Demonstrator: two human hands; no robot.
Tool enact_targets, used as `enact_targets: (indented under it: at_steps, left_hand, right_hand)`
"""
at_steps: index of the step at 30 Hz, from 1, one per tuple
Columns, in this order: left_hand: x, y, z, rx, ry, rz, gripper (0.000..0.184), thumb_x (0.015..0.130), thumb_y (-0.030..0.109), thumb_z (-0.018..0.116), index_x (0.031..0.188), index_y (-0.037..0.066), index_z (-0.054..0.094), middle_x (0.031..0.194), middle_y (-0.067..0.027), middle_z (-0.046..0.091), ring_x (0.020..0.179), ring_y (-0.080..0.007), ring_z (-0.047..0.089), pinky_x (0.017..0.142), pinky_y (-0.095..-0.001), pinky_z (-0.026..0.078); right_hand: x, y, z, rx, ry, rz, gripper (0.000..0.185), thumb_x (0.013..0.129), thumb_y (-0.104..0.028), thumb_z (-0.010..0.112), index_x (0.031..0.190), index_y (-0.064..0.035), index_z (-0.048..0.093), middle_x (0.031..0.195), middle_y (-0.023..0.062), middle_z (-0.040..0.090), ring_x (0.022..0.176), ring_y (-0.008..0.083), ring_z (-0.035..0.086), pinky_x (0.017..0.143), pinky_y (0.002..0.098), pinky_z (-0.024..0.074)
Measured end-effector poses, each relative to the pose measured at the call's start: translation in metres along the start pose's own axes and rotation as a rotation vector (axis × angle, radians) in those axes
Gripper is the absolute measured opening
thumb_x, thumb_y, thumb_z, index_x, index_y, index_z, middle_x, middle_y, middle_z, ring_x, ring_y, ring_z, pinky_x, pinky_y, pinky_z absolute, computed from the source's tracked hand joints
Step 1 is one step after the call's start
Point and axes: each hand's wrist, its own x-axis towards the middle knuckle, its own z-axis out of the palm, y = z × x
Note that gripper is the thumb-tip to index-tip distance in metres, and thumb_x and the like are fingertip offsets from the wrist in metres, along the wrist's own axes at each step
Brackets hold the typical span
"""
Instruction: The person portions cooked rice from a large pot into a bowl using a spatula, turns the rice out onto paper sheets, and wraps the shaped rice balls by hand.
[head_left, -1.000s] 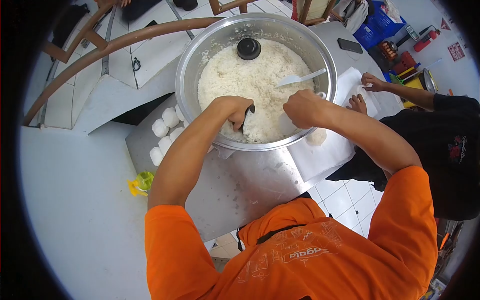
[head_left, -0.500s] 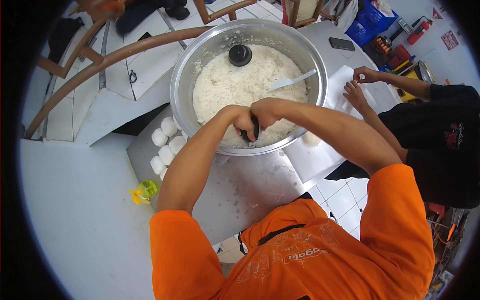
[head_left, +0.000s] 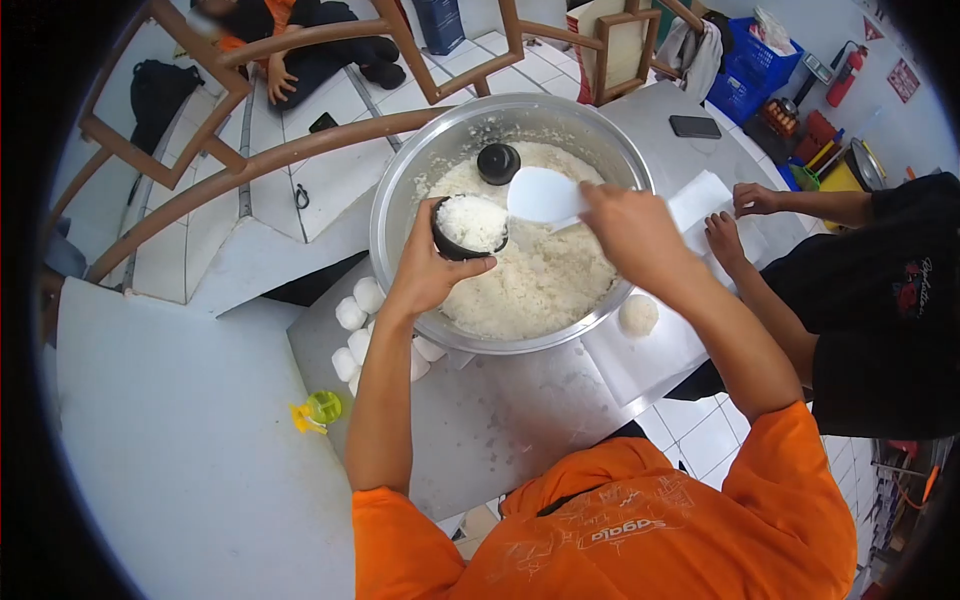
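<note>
My left hand (head_left: 425, 275) grips a small black bowl (head_left: 441, 238) heaped with white rice (head_left: 472, 222), over the left part of a big metal pot (head_left: 395, 290). My right hand (head_left: 632, 228) is closed on the handle of a white rice paddle (head_left: 543, 195), its blade just right of the bowl. Cooked rice (head_left: 530, 290) covers the pot's bottom. A second black piece, round and dome-like (head_left: 498, 163), rests on the rice towards the back.
White wrapped bundles (head_left: 352, 312) sit left of the pot. A rice ball (head_left: 638, 315) lies on white paper (head_left: 620, 365) at right. Beside it, a co-worker's hands (head_left: 735, 220) touch white sheets (head_left: 700, 200). A phone (head_left: 695, 127) and a yellow-green bottle (head_left: 323, 407) are nearby.
Both hands were together on a black piece at the pot's front. Now they are apart: the left raises the rice-filled bowl, and the right has picked up the paddle from the rice.
</note>
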Motion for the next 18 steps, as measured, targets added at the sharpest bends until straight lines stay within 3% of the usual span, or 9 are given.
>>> enact_targets:
  at_steps: [2, 3, 6, 9, 12, 16, 18]
  left_hand:
    - [-0.004, 0.005, 0.004, -0.178, 0.039, 0.016, 0.093, 0.068, 0.007, 0.095, 0.140, 0.002, 0.036, 0.132, -0.0168, 0.057, 0.125, -0.0261, 0.059, 0.109, -0.0386, 0.048]
    - [-0.006, 0.011, 0.008, -0.169, 0.062, 0.009, 0.095, 0.070, 0.003, 0.093, 0.142, 0.003, 0.031, 0.132, -0.0161, 0.054, 0.123, -0.0259, 0.059, 0.109, -0.0379, 0.048]
    - [0.001, -0.010, 0.025, -0.120, 0.132, 0.144, 0.096, 0.071, 0.002, 0.092, 0.144, 0.004, 0.029, 0.132, -0.0173, 0.054, 0.121, -0.0269, 0.060, 0.106, -0.0381, 0.050]
    - [0.000, 0.004, 0.038, 0.052, 0.221, 0.259, 0.103, 0.071, 0.000, 0.090, 0.149, 0.004, 0.025, 0.130, -0.0189, 0.056, 0.118, -0.0284, 0.062, 0.102, -0.0388, 0.052]
    - [-0.007, 0.011, 0.049, -0.033, 0.224, 0.131, 0.110, 0.070, -0.001, 0.089, 0.154, 0.004, 0.020, 0.128, -0.0205, 0.057, 0.116, -0.0302, 0.063, 0.102, -0.0402, 0.051]
    - [-0.004, 0.019, 0.051, 0.101, 0.231, 0.175, 0.117, 0.070, -0.001, 0.089, 0.159, 0.003, 0.011, 0.126, -0.0219, 0.059, 0.114, -0.0322, 0.065, 0.100, -0.0413, 0.052]
    - [-0.002, 0.024, 0.056, 0.142, 0.238, 0.184, 0.120, 0.071, 0.000, 0.089, 0.160, 0.002, 0.008, 0.124, -0.0216, 0.060, 0.113, -0.0328, 0.066, 0.099, -0.0412, 0.052]
  right_hand:
    - [-0.002, 0.008, -0.008, 0.132, 0.110, -0.003, 0.017, 0.095, -0.005, 0.060, 0.108, 0.0035, 0.067, 0.086, 0.0248, 0.071, 0.084, 0.0387, 0.073, 0.075, 0.0478, 0.0569]
    - [-0.003, 0.005, -0.005, 0.376, 0.033, 0.081, 0.026, 0.100, -0.007, 0.057, 0.121, 0.0037, 0.066, 0.087, 0.0240, 0.071, 0.086, 0.0416, 0.072, 0.078, 0.0501, 0.0549]
    - [-0.007, -0.020, 0.008, 0.768, -0.064, 0.157, 0.032, 0.100, -0.007, 0.057, 0.130, 0.0022, 0.066, 0.092, 0.0264, 0.072, 0.090, 0.0454, 0.070, 0.080, 0.0510, 0.0543]
    - [-0.013, -0.037, 0.044, 0.689, 0.179, 0.039, 0.031, 0.101, -0.008, 0.057, 0.128, 0.0033, 0.067, 0.098, 0.0299, 0.071, 0.093, 0.0463, 0.070, 0.081, 0.0506, 0.0539]
    - [-0.014, -0.039, 0.036, 0.728, -0.017, 0.030, 0.030, 0.101, -0.009, 0.058, 0.126, 0.0051, 0.068, 0.103, 0.0324, 0.070, 0.096, 0.0463, 0.070, 0.083, 0.0494, 0.0541]
    - [-0.007, -0.031, 0.023, 0.949, -0.260, 0.160, 0.029, 0.101, -0.008, 0.059, 0.123, 0.0067, 0.069, 0.104, 0.0318, 0.070, 0.098, 0.0472, 0.069, 0.085, 0.0481, 0.0542]
    - [-0.009, -0.025, 0.049, 0.924, -0.023, 0.047, 0.029, 0.101, -0.009, 0.059, 0.123, 0.0064, 0.069, 0.103, 0.0319, 0.070, 0.098, 0.0470, 0.070, 0.085, 0.0476, 0.0544]
